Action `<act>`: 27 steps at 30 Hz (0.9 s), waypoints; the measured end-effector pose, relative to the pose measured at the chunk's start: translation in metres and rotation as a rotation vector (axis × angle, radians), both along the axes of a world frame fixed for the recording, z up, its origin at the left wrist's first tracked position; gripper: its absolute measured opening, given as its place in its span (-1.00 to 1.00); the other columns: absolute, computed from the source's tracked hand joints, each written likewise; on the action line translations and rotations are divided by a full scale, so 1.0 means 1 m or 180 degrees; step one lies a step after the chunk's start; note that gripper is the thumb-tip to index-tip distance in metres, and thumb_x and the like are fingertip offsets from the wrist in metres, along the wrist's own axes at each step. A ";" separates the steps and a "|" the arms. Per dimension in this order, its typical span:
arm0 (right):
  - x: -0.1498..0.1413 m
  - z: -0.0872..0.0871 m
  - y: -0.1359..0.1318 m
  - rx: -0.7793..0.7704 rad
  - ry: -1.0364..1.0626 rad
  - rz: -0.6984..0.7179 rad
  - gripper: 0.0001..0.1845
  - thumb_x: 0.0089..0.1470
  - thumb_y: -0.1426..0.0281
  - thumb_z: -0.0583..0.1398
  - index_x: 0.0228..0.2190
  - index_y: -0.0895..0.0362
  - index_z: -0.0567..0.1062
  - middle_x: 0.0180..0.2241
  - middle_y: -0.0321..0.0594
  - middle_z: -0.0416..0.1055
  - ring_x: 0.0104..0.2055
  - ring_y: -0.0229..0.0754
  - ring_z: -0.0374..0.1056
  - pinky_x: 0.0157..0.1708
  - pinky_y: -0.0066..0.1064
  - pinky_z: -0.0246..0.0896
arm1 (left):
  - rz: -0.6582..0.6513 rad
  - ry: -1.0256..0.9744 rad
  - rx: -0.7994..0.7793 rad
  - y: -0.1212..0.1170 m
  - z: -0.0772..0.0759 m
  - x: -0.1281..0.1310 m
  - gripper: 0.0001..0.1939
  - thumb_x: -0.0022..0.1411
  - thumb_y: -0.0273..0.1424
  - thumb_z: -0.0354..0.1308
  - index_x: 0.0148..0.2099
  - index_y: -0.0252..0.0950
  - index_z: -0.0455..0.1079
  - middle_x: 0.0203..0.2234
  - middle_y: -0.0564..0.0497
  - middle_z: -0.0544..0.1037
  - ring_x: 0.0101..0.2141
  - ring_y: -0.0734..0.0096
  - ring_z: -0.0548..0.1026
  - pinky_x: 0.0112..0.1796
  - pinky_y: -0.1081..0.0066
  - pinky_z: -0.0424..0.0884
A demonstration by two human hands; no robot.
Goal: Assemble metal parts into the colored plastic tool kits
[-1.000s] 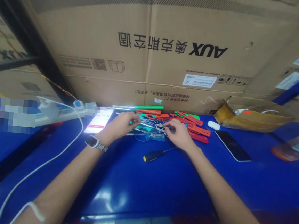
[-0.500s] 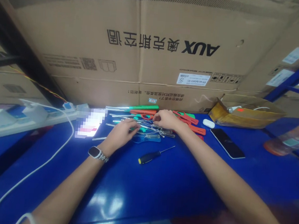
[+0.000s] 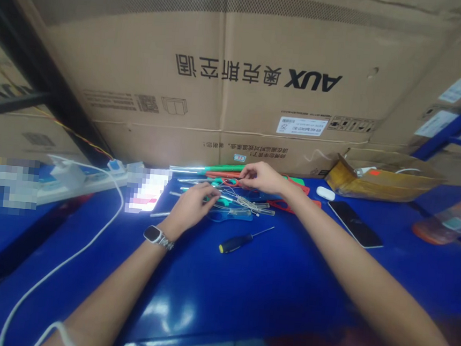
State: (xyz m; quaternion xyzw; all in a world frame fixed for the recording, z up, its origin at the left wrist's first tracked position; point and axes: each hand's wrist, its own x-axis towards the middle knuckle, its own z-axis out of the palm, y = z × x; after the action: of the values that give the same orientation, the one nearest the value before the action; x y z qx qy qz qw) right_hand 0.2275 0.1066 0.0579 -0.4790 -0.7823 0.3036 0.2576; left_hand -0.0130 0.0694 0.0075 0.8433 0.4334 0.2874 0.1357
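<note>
On the blue table lies a pile of long-nosed lighters with metal rods and coloured handles, among them a green lighter (image 3: 225, 168) and a blue lighter (image 3: 232, 215). Several clear plastic pieces (image 3: 265, 210) rest on top, tangled with thin pale wires (image 3: 229, 186). My right hand (image 3: 264, 177) hovers over the back of the pile, its thumb and fingertips pinched on what looks like one of these wires. Over the rods at the left is my left hand (image 3: 191, 204), fingers closed together; whatever lies between them is too small to make out.
A screwdriver (image 3: 236, 243) lies in front of the pile. To the right are a white earbud case (image 3: 325, 193), a dark phone (image 3: 355, 224), an open yellow-brown box (image 3: 383, 178) and a bottle (image 3: 452, 216). A lit phone (image 3: 150, 190), power strip and white cable (image 3: 74, 251) are left; a large carton (image 3: 245, 99) stands behind.
My right hand has lifted slightly above the pile, drawing the thin wires up and shifting the clear pieces. My left hand stays nearly in place. The camera view has shifted a little.
</note>
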 end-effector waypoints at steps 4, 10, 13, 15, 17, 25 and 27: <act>0.001 -0.006 -0.014 0.0220 0.0400 -0.0131 -0.85 0.07 0.32 0.26 -0.38 0.17 0.56 -0.48 -0.21 0.55 -0.46 -0.24 0.43 -0.42 -0.39 0.32 | 0.0111 -0.0193 0.0080 0.001 -0.002 0.000 -0.81 0.36 -0.36 0.03 -0.15 -0.26 0.48 -0.16 -0.06 0.56 -0.14 0.23 0.51 -0.12 0.30 0.40; 0.000 -0.021 -0.016 -0.0227 0.1351 -0.0237 -0.73 0.07 0.19 0.27 -0.34 0.17 0.55 -0.47 -0.20 0.56 -0.48 -0.27 0.41 -0.39 -0.39 0.35 | 0.0200 -0.0203 0.0149 0.002 -0.006 0.001 -0.80 0.37 -0.36 0.03 -0.12 -0.25 0.46 -0.19 -0.06 0.55 -0.18 0.27 0.51 -0.13 0.30 0.40; -0.003 -0.030 -0.013 -0.0198 0.1404 -0.0355 -0.78 0.10 0.26 0.25 -0.32 0.19 0.54 -0.47 -0.20 0.56 -0.49 -0.27 0.40 -0.38 -0.38 0.34 | 0.0194 -0.0144 0.0116 0.003 -0.006 0.001 -0.81 0.36 -0.36 0.03 -0.14 -0.26 0.46 -0.18 -0.06 0.55 -0.15 0.24 0.51 -0.12 0.29 0.40; -0.003 -0.036 -0.011 0.0072 0.1049 -0.0419 -0.83 0.10 0.34 0.25 -0.30 0.20 0.55 -0.45 -0.19 0.56 -0.44 -0.25 0.41 -0.36 -0.38 0.30 | 0.0204 -0.0076 0.0097 0.002 -0.006 0.002 -0.81 0.36 -0.35 0.03 -0.14 -0.26 0.46 -0.17 -0.06 0.55 -0.12 0.21 0.50 -0.12 0.28 0.40; -0.002 -0.040 -0.010 0.0416 0.0418 -0.0448 -0.85 0.10 0.42 0.25 -0.27 0.18 0.58 -0.42 -0.20 0.55 -0.39 -0.23 0.39 -0.33 -0.38 0.26 | 0.0219 0.0000 0.0110 0.001 -0.006 0.002 -0.80 0.37 -0.34 0.02 -0.15 -0.25 0.46 -0.17 -0.06 0.55 -0.12 0.20 0.50 -0.12 0.27 0.40; 0.027 -0.036 -0.046 0.1131 -0.0907 -0.0483 -0.80 0.14 0.39 0.23 -0.16 0.06 0.58 -0.13 -0.14 0.42 -0.06 -0.07 0.33 -0.04 -0.21 0.12 | 0.0022 0.0082 0.0171 0.000 -0.008 0.007 -0.80 0.37 -0.33 0.02 -0.14 -0.25 0.45 -0.19 -0.06 0.53 -0.14 0.19 0.49 -0.10 0.22 0.40; 0.033 -0.035 -0.060 0.1011 -0.1131 -0.0422 -0.88 0.06 0.38 0.29 -0.29 0.08 0.57 -0.20 -0.17 0.40 -0.06 -0.04 0.31 -0.06 -0.20 0.10 | -0.0091 0.0065 0.0174 -0.002 -0.007 0.012 -0.80 0.37 -0.33 0.02 -0.15 -0.24 0.46 -0.20 -0.06 0.53 -0.16 0.20 0.49 -0.10 0.21 0.40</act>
State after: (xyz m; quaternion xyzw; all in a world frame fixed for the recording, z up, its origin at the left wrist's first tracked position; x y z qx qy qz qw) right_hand 0.2602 0.0464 0.0233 -0.5287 -0.8201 0.0703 0.2073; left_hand -0.0012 0.0675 0.0002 0.8557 0.4146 0.2885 0.1122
